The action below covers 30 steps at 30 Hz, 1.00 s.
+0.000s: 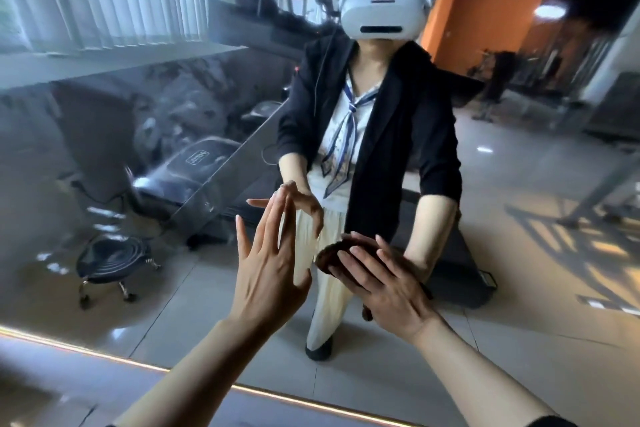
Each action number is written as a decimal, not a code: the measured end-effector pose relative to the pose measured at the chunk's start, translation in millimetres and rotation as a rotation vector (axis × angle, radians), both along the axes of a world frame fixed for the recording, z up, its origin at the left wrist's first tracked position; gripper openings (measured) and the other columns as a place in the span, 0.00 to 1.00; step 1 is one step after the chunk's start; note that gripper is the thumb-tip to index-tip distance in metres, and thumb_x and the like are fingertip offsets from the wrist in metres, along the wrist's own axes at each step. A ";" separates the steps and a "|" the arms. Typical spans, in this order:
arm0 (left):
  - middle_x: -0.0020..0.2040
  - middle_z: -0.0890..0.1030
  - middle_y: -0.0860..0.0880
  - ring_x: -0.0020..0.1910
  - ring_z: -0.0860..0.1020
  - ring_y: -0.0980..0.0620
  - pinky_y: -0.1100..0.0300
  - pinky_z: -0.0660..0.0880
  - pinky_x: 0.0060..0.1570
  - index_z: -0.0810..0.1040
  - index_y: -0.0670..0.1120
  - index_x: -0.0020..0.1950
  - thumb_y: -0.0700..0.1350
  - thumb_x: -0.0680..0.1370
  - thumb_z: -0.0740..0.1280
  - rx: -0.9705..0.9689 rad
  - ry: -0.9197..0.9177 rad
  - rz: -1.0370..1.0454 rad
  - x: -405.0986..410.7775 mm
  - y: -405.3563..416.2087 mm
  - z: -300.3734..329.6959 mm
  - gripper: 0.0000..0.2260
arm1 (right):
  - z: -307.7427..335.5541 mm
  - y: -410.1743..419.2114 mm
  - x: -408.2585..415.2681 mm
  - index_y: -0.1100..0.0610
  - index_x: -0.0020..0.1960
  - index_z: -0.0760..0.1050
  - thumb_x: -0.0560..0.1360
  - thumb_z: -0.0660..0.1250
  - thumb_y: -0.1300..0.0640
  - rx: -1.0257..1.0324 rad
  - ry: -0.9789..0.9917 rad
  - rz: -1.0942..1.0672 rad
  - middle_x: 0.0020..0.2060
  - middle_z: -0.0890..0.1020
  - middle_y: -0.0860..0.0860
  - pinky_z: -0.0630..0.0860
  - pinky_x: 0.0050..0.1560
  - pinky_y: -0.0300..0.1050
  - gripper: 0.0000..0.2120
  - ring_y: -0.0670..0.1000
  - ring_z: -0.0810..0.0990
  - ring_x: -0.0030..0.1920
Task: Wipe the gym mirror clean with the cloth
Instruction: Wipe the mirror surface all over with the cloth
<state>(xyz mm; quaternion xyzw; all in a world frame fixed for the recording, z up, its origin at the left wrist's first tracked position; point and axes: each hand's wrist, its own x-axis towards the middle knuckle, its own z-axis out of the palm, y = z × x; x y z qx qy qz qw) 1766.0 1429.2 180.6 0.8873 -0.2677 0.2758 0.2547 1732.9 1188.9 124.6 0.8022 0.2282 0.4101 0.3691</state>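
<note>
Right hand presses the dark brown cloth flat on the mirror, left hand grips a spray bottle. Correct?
Not quite. The head view shows the left hand holding nothing: its fingers are straight, fingertips at the mirror glass. The rest holds: the right hand presses the dark brown cloth flat on the mirror.

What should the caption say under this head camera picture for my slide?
Right hand presses a brown cloth flat on the gym mirror; left hand touches the glass with straight fingers.
</note>
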 end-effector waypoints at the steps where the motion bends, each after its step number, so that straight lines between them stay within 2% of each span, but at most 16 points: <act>1: 0.82 0.50 0.48 0.80 0.51 0.49 0.33 0.47 0.74 0.55 0.45 0.82 0.42 0.68 0.75 -0.004 -0.004 -0.005 0.5 4.4 -1.2 0.47 | 4.8 2.8 -0.5 0.52 0.78 0.63 0.73 0.65 0.57 -0.028 0.016 -0.025 0.78 0.60 0.54 0.40 0.80 0.58 0.34 0.56 0.54 0.80; 2: 0.82 0.52 0.48 0.80 0.52 0.50 0.32 0.49 0.73 0.55 0.46 0.81 0.42 0.67 0.75 -0.016 -0.010 -0.007 1.9 9.1 -3.2 0.47 | 18.1 8.7 3.0 0.52 0.78 0.63 0.76 0.62 0.57 -0.005 -0.023 -0.022 0.78 0.61 0.53 0.40 0.80 0.58 0.31 0.56 0.53 0.80; 4: 0.81 0.54 0.48 0.79 0.54 0.49 0.30 0.51 0.73 0.50 0.50 0.81 0.41 0.67 0.76 -0.060 0.010 -0.004 5.7 18.7 -7.4 0.50 | 62.1 29.0 17.3 0.53 0.77 0.64 0.83 0.54 0.59 0.236 -0.227 0.053 0.77 0.63 0.55 0.47 0.80 0.56 0.23 0.56 0.54 0.80; 6: 0.81 0.54 0.49 0.79 0.55 0.47 0.29 0.51 0.72 0.46 0.55 0.81 0.40 0.66 0.79 -0.091 0.021 0.012 9.8 26.7 -10.8 0.54 | 113.6 52.0 34.9 0.56 0.76 0.68 0.84 0.55 0.62 0.569 -0.438 0.125 0.74 0.65 0.58 0.53 0.78 0.57 0.20 0.59 0.59 0.77; 8: 0.80 0.54 0.49 0.78 0.56 0.47 0.28 0.51 0.72 0.45 0.55 0.81 0.40 0.65 0.79 -0.100 -0.002 0.016 14.6 34.6 -11.1 0.55 | 140.8 71.1 51.0 0.59 0.74 0.71 0.82 0.59 0.63 0.699 -0.544 0.167 0.73 0.66 0.60 0.57 0.77 0.58 0.20 0.62 0.63 0.75; 9: 0.80 0.54 0.49 0.78 0.56 0.47 0.28 0.51 0.72 0.45 0.55 0.81 0.40 0.66 0.79 -0.106 -0.010 0.013 17.6 38.8 -10.1 0.56 | 140.7 78.3 56.9 0.59 0.74 0.71 0.83 0.57 0.63 0.668 -0.542 0.188 0.73 0.66 0.59 0.58 0.78 0.57 0.20 0.61 0.64 0.74; 11: 0.81 0.53 0.51 0.79 0.54 0.51 0.31 0.48 0.73 0.44 0.55 0.82 0.41 0.67 0.79 -0.121 -0.013 0.004 23.4 47.2 -5.7 0.55 | 114.0 86.8 65.2 0.58 0.76 0.68 0.83 0.54 0.61 0.478 -0.430 0.213 0.73 0.67 0.57 0.57 0.78 0.56 0.21 0.59 0.64 0.75; 15: 0.81 0.54 0.51 0.79 0.55 0.51 0.30 0.52 0.72 0.51 0.50 0.81 0.45 0.68 0.73 -0.100 -0.054 -0.016 31.0 59.9 -3.0 0.46 | 42.6 94.1 61.5 0.56 0.77 0.67 0.80 0.57 0.61 0.104 -0.119 0.112 0.76 0.66 0.54 0.49 0.80 0.54 0.25 0.55 0.60 0.78; 18: 0.80 0.56 0.50 0.79 0.57 0.49 0.30 0.51 0.72 0.52 0.51 0.81 0.45 0.69 0.73 -0.153 -0.055 -0.007 35.5 70.2 -3.9 0.45 | 73.8 103.9 61.1 0.56 0.76 0.69 0.78 0.61 0.60 0.123 -0.146 0.125 0.76 0.67 0.53 0.44 0.80 0.56 0.25 0.54 0.63 0.77; 20: 0.80 0.57 0.48 0.78 0.58 0.47 0.29 0.51 0.72 0.51 0.52 0.80 0.43 0.68 0.77 -0.166 -0.059 0.007 38.7 76.1 -5.3 0.49 | 125.8 116.4 69.2 0.58 0.75 0.70 0.79 0.64 0.60 0.367 -0.339 0.154 0.75 0.67 0.56 0.47 0.80 0.56 0.24 0.56 0.61 0.77; 22: 0.79 0.58 0.47 0.78 0.57 0.47 0.29 0.50 0.72 0.50 0.53 0.80 0.43 0.68 0.77 -0.166 -0.066 0.009 41.4 81.6 -5.6 0.49 | 170.9 130.7 80.2 0.61 0.73 0.73 0.79 0.65 0.65 0.641 -0.521 0.179 0.73 0.69 0.62 0.54 0.78 0.57 0.21 0.60 0.62 0.76; 23: 0.79 0.59 0.47 0.78 0.57 0.47 0.30 0.49 0.73 0.50 0.53 0.80 0.43 0.68 0.78 -0.170 -0.062 0.010 42.9 84.4 -5.2 0.50 | 181.7 137.5 86.2 0.62 0.71 0.74 0.79 0.66 0.66 0.699 -0.575 0.189 0.72 0.70 0.64 0.57 0.78 0.57 0.21 0.62 0.64 0.74; 24: 0.79 0.60 0.46 0.78 0.58 0.46 0.31 0.48 0.73 0.51 0.52 0.80 0.42 0.67 0.79 -0.172 -0.056 0.014 45.1 87.7 -5.1 0.51 | 182.3 143.2 91.4 0.63 0.71 0.74 0.79 0.65 0.66 0.684 -0.597 0.197 0.72 0.70 0.64 0.59 0.77 0.57 0.21 0.62 0.66 0.74; 26: 0.78 0.61 0.44 0.76 0.60 0.44 0.30 0.50 0.73 0.54 0.46 0.81 0.41 0.64 0.81 -0.167 -0.050 0.039 50.2 95.6 -4.7 0.52 | 156.5 151.3 98.2 0.61 0.74 0.71 0.82 0.61 0.64 0.515 -0.535 0.203 0.74 0.69 0.61 0.59 0.77 0.56 0.20 0.61 0.66 0.74; 28: 0.78 0.62 0.43 0.76 0.60 0.43 0.30 0.51 0.72 0.59 0.43 0.80 0.41 0.63 0.82 -0.145 -0.043 0.061 55.5 104.5 -4.9 0.50 | 103.7 154.2 98.0 0.59 0.76 0.67 0.82 0.57 0.62 0.321 -0.337 0.178 0.75 0.67 0.58 0.53 0.79 0.56 0.23 0.59 0.64 0.75; 30: 0.78 0.62 0.42 0.76 0.60 0.43 0.31 0.51 0.72 0.60 0.43 0.80 0.41 0.62 0.82 -0.130 -0.030 0.061 59.1 115.2 -4.5 0.50 | 52.3 153.8 92.1 0.57 0.76 0.68 0.79 0.59 0.61 0.148 -0.132 0.128 0.76 0.64 0.55 0.50 0.80 0.55 0.25 0.57 0.61 0.77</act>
